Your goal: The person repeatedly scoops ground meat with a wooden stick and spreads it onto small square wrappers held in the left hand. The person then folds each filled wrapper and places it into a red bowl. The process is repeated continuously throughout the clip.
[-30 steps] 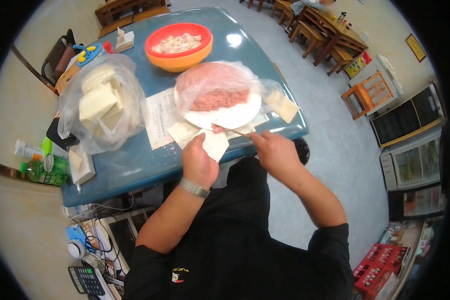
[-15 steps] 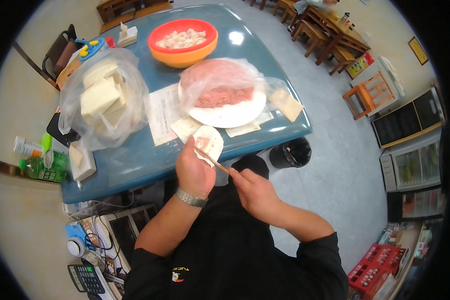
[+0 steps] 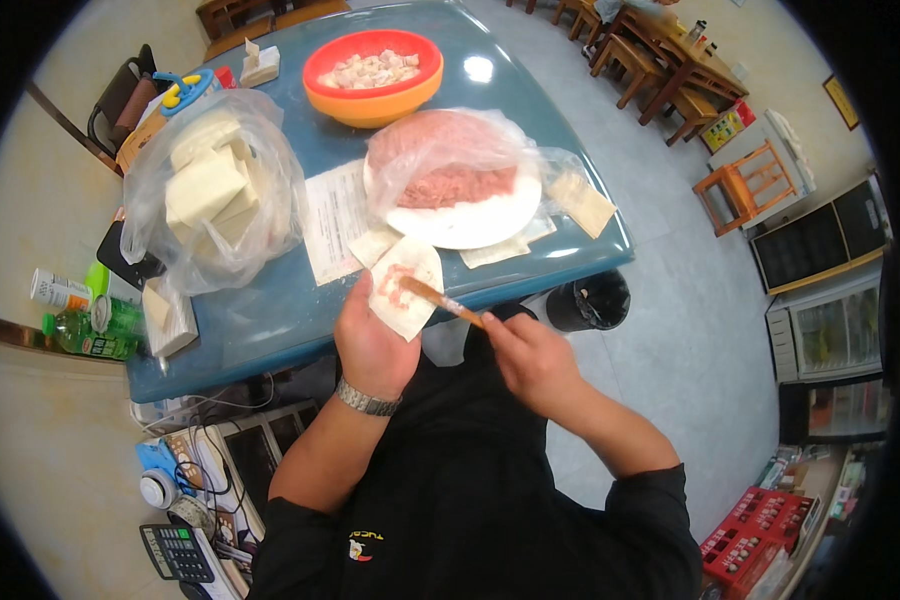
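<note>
Head view, with hands apart: holding a pale wrapper [image 3: 410, 310] in left hand [image 3: 375, 345], at seven o'clock from the white plate [image 3: 470, 226]. Gripping a wooden stick [image 3: 452, 306] in right hand [image 3: 535, 360], at wrapper's four o'clock. Since a second ago, shifted stick tip from plate rim onto wrapper, amid smeared pink mince [image 3: 390, 288].
</note>
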`<control>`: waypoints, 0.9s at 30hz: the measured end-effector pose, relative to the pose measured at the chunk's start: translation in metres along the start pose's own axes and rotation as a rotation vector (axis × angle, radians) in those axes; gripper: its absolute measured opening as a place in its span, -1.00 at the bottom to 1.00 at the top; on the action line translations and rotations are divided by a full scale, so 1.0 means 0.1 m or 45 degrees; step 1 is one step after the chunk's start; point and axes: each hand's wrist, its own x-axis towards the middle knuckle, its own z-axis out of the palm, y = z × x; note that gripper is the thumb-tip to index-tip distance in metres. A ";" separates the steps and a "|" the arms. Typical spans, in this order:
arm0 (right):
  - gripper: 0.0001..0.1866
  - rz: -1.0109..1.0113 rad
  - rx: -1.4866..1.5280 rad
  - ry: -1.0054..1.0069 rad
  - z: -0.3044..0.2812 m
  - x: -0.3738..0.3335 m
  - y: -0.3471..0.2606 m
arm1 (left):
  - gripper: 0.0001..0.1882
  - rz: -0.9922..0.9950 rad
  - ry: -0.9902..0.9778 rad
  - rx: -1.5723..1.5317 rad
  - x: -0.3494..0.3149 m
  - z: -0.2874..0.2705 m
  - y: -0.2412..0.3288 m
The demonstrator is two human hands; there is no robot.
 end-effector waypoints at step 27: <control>-0.73 0.616 1.227 0.011 -0.27 0.27 0.39 | -0.39 0.024 0.062 0.209 -0.04 -0.01 0.43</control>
